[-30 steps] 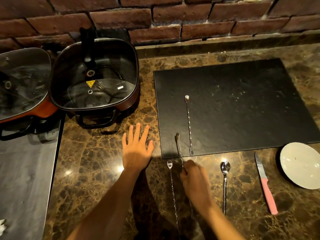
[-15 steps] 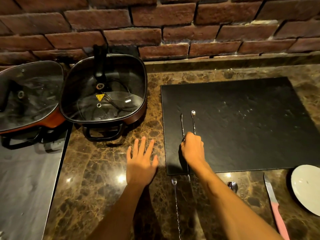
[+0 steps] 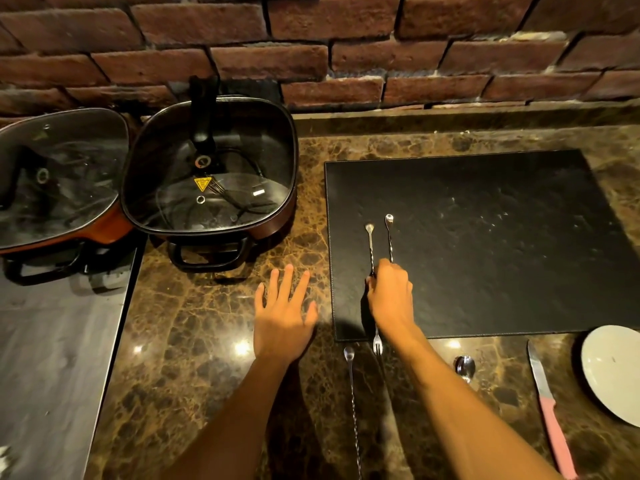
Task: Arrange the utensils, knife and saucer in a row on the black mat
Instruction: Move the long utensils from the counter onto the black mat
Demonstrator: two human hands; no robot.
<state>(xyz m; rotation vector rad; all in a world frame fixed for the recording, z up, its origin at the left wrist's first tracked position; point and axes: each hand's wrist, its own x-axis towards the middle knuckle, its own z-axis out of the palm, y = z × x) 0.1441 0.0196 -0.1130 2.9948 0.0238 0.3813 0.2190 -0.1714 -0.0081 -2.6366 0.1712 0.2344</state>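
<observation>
Ideally the right hand (image 3: 390, 295), fingers pinching the twisted fork (image 3: 371, 249), lays it parallel beside its neighbour (image 3: 390, 237); left hand (image 3: 282, 311) rests open.

two thin twisted-handle forks (image 3: 370, 247) (image 3: 390, 237) lie side by side on the black mat (image 3: 485, 244), while a long spoon (image 3: 351, 382), a short spoon (image 3: 464, 367), a pink-handled knife (image 3: 547, 403) and a white saucer (image 3: 613, 372) sit on the desk just below it.

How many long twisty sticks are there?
3. Two lie side by side on the black mat: one under the right hand, one just right of it. A third lies on the counter below the mat. More may hide under the arm.
</observation>
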